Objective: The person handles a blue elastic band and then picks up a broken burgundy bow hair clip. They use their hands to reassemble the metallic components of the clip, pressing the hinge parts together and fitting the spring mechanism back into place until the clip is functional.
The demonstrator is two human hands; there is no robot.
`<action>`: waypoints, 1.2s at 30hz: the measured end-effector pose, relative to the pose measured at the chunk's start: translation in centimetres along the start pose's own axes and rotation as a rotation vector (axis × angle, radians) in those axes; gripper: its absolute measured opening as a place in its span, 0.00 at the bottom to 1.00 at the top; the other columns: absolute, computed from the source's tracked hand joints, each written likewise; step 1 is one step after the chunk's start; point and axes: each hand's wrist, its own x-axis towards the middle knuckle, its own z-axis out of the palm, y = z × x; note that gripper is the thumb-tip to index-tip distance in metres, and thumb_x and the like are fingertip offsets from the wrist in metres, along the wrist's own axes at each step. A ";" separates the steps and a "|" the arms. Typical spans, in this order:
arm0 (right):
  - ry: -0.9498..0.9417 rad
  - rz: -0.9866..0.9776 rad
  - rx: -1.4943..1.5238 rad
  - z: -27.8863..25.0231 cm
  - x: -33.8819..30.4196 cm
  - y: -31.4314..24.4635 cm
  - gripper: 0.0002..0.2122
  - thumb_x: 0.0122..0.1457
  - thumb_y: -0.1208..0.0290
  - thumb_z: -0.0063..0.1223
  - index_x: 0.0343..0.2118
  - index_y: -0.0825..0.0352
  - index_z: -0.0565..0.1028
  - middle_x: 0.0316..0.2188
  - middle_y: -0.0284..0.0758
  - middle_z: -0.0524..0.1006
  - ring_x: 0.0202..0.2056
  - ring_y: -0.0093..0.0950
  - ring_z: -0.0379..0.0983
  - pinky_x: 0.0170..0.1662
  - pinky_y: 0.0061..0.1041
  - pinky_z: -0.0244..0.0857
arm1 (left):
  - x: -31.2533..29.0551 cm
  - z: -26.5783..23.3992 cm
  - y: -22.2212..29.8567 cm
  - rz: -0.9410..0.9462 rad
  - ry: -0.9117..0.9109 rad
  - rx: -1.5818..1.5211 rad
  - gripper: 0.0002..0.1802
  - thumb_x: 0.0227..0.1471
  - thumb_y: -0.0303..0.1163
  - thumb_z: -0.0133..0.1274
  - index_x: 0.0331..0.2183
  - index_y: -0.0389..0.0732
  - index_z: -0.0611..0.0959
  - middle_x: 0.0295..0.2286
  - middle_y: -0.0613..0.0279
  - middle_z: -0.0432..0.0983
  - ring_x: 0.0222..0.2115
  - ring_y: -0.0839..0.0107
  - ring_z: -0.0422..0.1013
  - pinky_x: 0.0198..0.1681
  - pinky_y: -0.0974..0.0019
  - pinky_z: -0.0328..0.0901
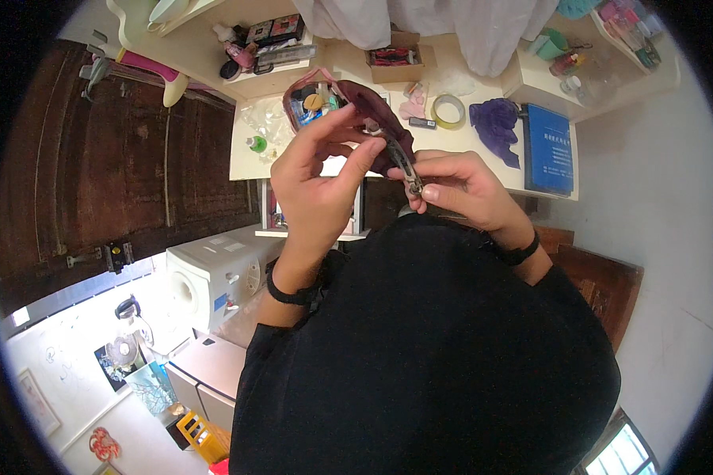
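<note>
A slender hair clip (403, 165), dark and silvery, slants between my two hands in front of the table. My left hand (315, 178) is closed on its upper end, thumb and fingers pinching it. The lower end sits between the thumb and fingers of my right hand (469, 187). Just behind the clip lies a maroon zip pouch (362, 98), open, with its flap partly hidden by my left fingers. Several small items, among them a round tan one (314, 101), fill the pouch.
On the white table (451, 141) are a roll of tape (449, 112), a purple cloth (495, 127), a blue book (547, 150), a small cardboard box (394, 63) and a green-capped bottle (256, 144). An open drawer (269, 233) juts out below the table. A white washing machine (218, 277) stands at left.
</note>
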 end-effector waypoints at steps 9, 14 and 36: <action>0.016 0.009 -0.010 -0.7 0.4 0.6 0.13 0.64 0.75 0.44 0.47 0.77 0.73 0.32 0.34 0.72 0.33 0.22 0.71 0.39 0.22 0.68 | 0.3 -0.3 0.1 0.039 -0.017 0.028 0.23 0.44 0.16 0.63 0.45 0.30 0.77 0.32 0.55 0.79 0.31 0.73 0.76 0.36 0.72 0.71; 0.111 0.063 0.128 -0.5 0.3 1.0 0.14 0.67 0.71 0.40 0.47 0.76 0.72 0.30 0.34 0.73 0.32 0.22 0.70 0.39 0.21 0.67 | 0.2 -0.3 0.1 0.078 0.044 0.029 0.23 0.42 0.16 0.65 0.43 0.30 0.77 0.30 0.58 0.77 0.30 0.74 0.75 0.35 0.73 0.71; 0.178 0.216 0.563 -0.2 -1.7 1.3 0.20 0.68 0.63 0.37 0.35 0.79 0.74 0.19 0.31 0.65 0.20 0.30 0.69 0.23 0.25 0.62 | -1.1 -2.7 0.0 0.065 -0.195 0.297 0.16 0.35 0.21 0.69 0.31 0.31 0.82 0.25 0.57 0.77 0.23 0.74 0.72 0.27 0.74 0.65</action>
